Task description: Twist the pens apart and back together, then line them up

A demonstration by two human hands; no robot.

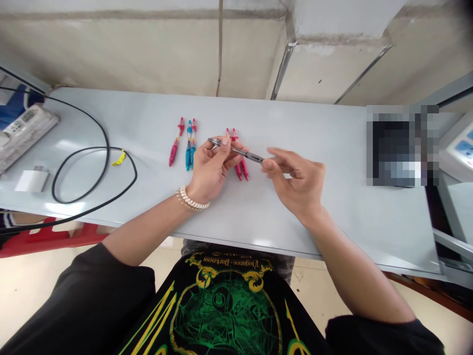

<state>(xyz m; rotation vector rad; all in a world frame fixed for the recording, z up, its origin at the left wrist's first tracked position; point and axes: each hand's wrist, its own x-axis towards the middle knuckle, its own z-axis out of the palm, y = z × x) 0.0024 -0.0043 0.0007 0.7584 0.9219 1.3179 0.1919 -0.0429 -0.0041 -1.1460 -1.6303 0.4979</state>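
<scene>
A slim, grey-and-silver pen with a straight barrel (254, 157) is held above the bench (351, 212), slanting between the person's two hands. The left hand (210, 167), palm turned up, grips it between thumb and fingers, probably to keep the barrel steady while leaving its far end free. The right hand (299, 182) has its thumb at that end, with the other fingers loosely spread and blurred; whether it pinches the pen or merely touches it, I cannot tell.

Just behind the left hand lie two red plastic pens (245, 171), side by side and partly covered by its fingers. Further left, two pens with blue grips (187, 159) lie close together, with a single pink pen (174, 152) beside them. All point roughly the same way, which suggests laying out in loose groups, within easy reach.

Beyond these, a thin black cable (107, 143) loops over the bench, a yellow tag (118, 158) on it, near a white plug adapter (31, 181). At the far right, a dark object (391, 148) is pixelated beyond recognition.
</scene>
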